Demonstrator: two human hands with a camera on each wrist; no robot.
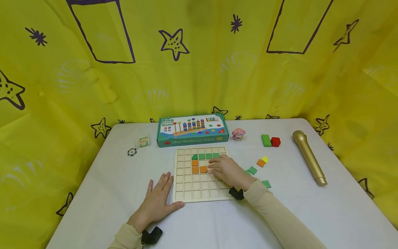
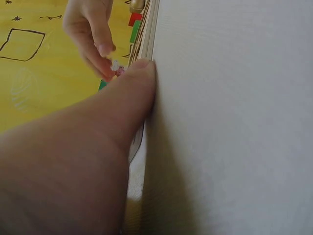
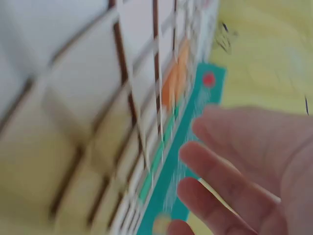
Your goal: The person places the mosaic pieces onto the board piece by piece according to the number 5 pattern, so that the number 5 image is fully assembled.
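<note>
A wooden grid board [image 1: 183,186] lies on the white table. Green tiles [image 1: 209,156] form a row in its upper part, the leftmost with a curved edge; orange tiles [image 1: 195,169] sit below them. My left hand [image 1: 157,202] rests with spread fingers at the board's left side, its thumb by the near left corner. Over the board's right half is my right hand [image 1: 228,170], next to the orange tiles. The right wrist view shows that hand's fingers [image 3: 203,159] loosely bent, with no tile visible between them.
Loose green tiles [image 1: 253,170] and an orange tile [image 1: 260,163] lie right of the board. Behind it stands a game box [image 1: 192,140] beside a pink figure [image 1: 238,134]. Farther right are green [image 1: 266,140] and red blocks [image 1: 275,141] and a gold microphone [image 1: 309,157]. A patterned card [image 1: 142,141] and chip [image 1: 132,152] lie left.
</note>
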